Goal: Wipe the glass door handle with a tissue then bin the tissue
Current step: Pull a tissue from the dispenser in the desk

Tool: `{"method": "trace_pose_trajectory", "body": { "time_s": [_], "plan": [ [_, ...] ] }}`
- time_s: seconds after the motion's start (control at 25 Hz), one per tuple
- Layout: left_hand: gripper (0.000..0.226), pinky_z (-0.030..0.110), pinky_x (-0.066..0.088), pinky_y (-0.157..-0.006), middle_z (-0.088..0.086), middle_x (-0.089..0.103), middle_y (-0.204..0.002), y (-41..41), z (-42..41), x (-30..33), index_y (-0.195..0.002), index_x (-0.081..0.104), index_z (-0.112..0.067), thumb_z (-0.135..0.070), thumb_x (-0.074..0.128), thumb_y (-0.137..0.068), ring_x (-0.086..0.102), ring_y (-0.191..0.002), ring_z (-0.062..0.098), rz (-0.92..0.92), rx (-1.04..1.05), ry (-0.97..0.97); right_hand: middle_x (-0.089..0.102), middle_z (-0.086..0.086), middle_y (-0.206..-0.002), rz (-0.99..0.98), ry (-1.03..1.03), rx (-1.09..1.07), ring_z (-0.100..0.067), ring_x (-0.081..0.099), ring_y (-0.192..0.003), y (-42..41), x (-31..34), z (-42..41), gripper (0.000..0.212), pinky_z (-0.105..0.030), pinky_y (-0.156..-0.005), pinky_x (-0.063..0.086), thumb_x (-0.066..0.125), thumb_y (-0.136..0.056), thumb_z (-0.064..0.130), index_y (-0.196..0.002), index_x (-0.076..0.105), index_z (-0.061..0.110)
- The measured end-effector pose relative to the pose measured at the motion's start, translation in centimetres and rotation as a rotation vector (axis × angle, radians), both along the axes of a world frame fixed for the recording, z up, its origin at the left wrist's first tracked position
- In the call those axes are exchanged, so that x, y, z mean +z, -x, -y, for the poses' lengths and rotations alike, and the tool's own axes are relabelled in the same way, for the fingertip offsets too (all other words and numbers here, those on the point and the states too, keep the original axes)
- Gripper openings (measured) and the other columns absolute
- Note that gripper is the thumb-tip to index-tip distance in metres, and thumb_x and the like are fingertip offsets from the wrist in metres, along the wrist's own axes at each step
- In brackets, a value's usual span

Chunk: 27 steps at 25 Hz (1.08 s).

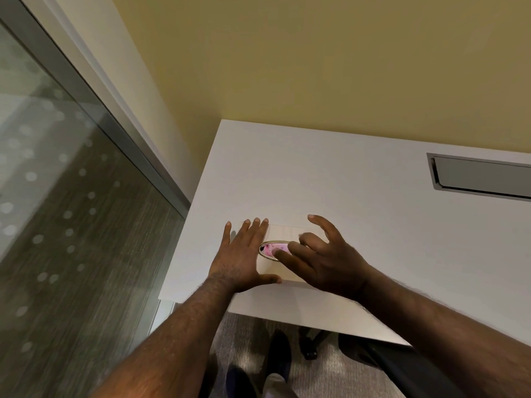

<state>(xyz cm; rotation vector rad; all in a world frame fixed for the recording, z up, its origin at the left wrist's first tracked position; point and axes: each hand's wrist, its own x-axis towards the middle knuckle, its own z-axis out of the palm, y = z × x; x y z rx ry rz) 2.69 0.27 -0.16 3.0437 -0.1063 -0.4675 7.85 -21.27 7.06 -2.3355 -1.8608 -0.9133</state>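
A pale cream tissue box (287, 234) lies flat near the left front corner of a white desk (330, 173). Its oval opening (271, 249) shows pink tissue inside. My left hand (244, 254) rests flat on the box's left end, fingers spread, thumb along the near edge. My right hand (324, 257) hovers over the box's right part, with its fingertips at the oval opening, touching the pink tissue. No tissue is pulled out. The door handle and a bin are not in view.
A glass panel (57, 211) with frosted dots and a grey metal frame (94, 101) stands at the left. A yellow wall lies behind the desk. A grey cable flap (482, 176) is set into the desk at right. A dark chair (402, 366) and shoes (275, 360) show below.
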Motion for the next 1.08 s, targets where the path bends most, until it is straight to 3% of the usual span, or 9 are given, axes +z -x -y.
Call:
{"method": "trace_pose_trajectory", "body": {
  "time_s": [0.36,0.6,0.76,0.88,0.96,1.08],
  "plan": [
    [0.119,0.054,-0.017,-0.119,0.001,-0.02,-0.166,0.4,-0.1,1.3,-0.155,-0.022,-0.027,-0.095,0.027,-0.071,-0.015,-0.153,0.023,-0.03,-0.004,0.017,0.068,-0.002,-0.076,0.052,-0.212,-0.082,-0.021,0.061,-0.065,0.8,3.4,-0.2,0.027,-0.055,-0.097,0.045,0.056,-0.093,0.006,-0.118,0.062,0.013],
    [0.107,0.05,-0.021,-0.114,0.0,-0.02,-0.166,4.8,-0.1,4.1,-0.159,-0.008,-0.028,-0.09,0.022,-0.078,-0.012,-0.154,0.019,0.06,0.131,0.066,0.068,-0.001,-0.079,0.118,-0.203,-0.101,-0.021,0.062,-0.069,3.4,5.1,-1.8,0.029,-0.054,-0.096,0.045,0.055,-0.093,0.005,-0.118,0.067,0.014],
    [0.103,0.05,-0.019,-0.119,-0.008,-0.004,-0.169,9.4,0.3,6.9,-0.159,0.016,-0.032,-0.093,0.019,-0.075,-0.003,-0.155,0.014,0.137,0.191,0.223,0.072,-0.004,-0.088,0.061,-0.186,-0.099,-0.024,0.065,-0.077,7.6,6.3,-4.6,0.048,-0.056,-0.103,0.036,0.067,-0.084,0.01,-0.13,0.052,0.01],
    [0.075,0.048,-0.017,-0.121,-0.01,0.014,-0.167,14.1,0.2,8.6,-0.15,0.042,-0.029,-0.073,0.031,-0.091,0.009,-0.154,0.011,0.201,0.274,0.315,0.075,-0.006,-0.094,-0.047,-0.173,-0.141,-0.026,0.069,-0.082,12.0,7.7,-6.8,0.077,-0.055,-0.106,0.03,0.082,-0.069,0.02,-0.135,0.043,0.011],
    [0.054,0.045,-0.019,-0.118,-0.01,0.018,-0.166,17.5,-0.2,9.5,-0.138,0.059,-0.026,-0.056,0.037,-0.099,0.011,-0.153,0.011,0.239,0.337,0.33,0.075,-0.007,-0.094,-0.12,-0.197,-0.179,-0.027,0.07,-0.083,15.4,8.6,-8.3,0.079,-0.053,-0.106,0.029,0.085,-0.066,0.023,-0.133,0.046,0.013],
    [0.043,0.05,-0.01,-0.122,-0.009,0.019,-0.166,23.2,-1.1,10.3,-0.133,0.063,-0.022,-0.041,0.04,-0.102,0.01,-0.154,0.014,0.284,0.423,0.366,0.075,-0.007,-0.097,-0.238,-0.195,-0.184,-0.029,0.07,-0.087,20.3,9.6,-10.0,0.065,-0.051,-0.105,0.032,0.087,-0.064,0.02,-0.123,0.059,0.014]
  ]
}}
